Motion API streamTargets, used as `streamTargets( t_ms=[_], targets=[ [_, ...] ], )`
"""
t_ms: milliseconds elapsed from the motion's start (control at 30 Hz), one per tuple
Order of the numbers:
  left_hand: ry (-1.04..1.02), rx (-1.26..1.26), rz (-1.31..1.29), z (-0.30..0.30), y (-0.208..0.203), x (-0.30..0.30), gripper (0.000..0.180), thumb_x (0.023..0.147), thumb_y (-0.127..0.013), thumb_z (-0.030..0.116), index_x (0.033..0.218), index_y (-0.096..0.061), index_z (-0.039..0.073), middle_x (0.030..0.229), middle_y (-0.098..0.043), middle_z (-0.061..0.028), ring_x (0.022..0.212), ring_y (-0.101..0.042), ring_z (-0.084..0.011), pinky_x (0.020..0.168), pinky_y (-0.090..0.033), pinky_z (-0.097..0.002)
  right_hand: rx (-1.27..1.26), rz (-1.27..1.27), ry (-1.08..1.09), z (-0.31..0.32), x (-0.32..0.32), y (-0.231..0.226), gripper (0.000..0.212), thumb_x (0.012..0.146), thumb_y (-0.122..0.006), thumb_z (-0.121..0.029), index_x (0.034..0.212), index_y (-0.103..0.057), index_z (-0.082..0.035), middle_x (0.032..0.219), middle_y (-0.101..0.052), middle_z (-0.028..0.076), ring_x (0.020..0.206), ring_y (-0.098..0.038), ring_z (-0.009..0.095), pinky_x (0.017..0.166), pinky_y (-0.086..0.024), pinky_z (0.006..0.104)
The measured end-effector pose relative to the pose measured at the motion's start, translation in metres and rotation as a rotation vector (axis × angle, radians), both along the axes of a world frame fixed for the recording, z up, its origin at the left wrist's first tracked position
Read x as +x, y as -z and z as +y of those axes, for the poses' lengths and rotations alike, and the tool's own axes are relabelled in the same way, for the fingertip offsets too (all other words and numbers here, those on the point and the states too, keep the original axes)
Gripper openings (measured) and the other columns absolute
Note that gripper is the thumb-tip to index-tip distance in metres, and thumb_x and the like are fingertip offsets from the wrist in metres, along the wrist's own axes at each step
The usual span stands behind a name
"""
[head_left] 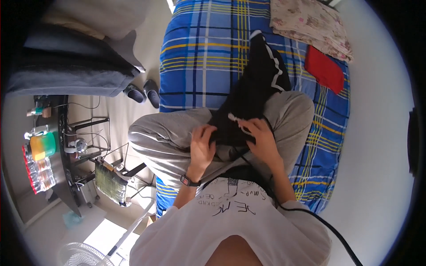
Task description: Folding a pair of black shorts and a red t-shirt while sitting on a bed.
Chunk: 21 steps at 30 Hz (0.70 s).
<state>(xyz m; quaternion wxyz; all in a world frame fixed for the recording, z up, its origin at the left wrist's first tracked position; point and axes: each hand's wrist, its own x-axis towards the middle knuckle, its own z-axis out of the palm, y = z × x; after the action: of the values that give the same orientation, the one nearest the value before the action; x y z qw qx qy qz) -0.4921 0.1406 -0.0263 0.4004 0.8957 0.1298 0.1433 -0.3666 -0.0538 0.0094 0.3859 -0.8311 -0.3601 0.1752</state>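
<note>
Black pants (pixel 248 95) with a white zigzag stripe lie lengthwise over my crossed legs and onto the bed, waist end toward me. A pale drawstring (pixel 233 117) shows near the waist. My left hand (pixel 203 148), with a dark watch on its wrist, has its fingers curled round the left edge of the waist end. On the opposite edge, my right hand (pixel 262 139) grips the cloth beside the drawstring, thumb and fingers bent in. The fabric under both hands' fingertips is partly hidden.
I sit on a bed with a blue plaid sheet (pixel 186 57). A red folded cloth (pixel 324 68) and a floral cloth (pixel 310 26) lie at the far right. A black cable (pixel 326 224) runs past my right side. Dark slippers (pixel 142 94) are on the floor, left.
</note>
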Motion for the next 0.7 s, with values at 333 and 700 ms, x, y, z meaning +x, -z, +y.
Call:
streamTargets(
  t_ms=[333, 700],
  targets=[
    [-0.179, 0.046, -0.428, 0.043, -0.124, 0.015, 0.029, 0.07, -0.051, -0.007, 0.095, -0.066, -0.006, 0.099, -0.07, -0.0224, 0.093, -0.068, -0.0322, 0.087, -0.052, -0.0371, 0.245, -0.649, 0.326, -0.005, 0.046, -0.09, 0.053, 0.056, -0.064, 0.01, 0.106, -0.07, -0.009, 0.111, -0.064, 0.008, 0.103, -0.061, 0.033, 0.085, -0.05, 0.0394],
    [0.649, -0.064, 0.474, 0.109, -0.203, -0.002, 0.043, 0.075, -0.056, 0.0, 0.113, -0.072, 0.011, 0.112, -0.069, -0.0122, 0.109, -0.063, -0.0348, 0.092, -0.051, -0.0417, -0.278, 0.226, -0.69, -0.082, 0.077, -0.15, 0.035, 0.083, -0.067, -0.012, 0.118, -0.066, -0.005, 0.096, -0.07, 0.018, 0.093, -0.069, 0.036, 0.077, -0.055, 0.042]
  ],
)
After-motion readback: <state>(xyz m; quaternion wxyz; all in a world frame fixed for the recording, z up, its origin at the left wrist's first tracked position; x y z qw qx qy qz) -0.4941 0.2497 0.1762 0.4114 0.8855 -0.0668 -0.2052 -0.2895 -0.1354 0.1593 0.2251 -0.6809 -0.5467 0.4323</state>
